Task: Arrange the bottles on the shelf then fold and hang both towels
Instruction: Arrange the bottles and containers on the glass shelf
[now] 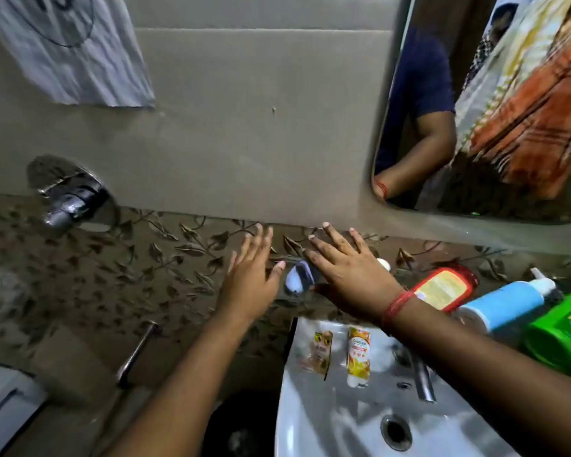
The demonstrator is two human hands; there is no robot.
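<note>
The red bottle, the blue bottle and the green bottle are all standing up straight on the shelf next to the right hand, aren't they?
Not quite. In the head view the red bottle, blue bottle and green bottle are lying on their sides, not standing. They are on the shelf beside the right hand.

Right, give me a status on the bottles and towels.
Done: nothing clearly. In hand: both the left hand and right hand reach open toward a small white item by the wall. Left: red bottle, blue bottle and green bottle lie tipped; white towel hangs unfolded.
</note>
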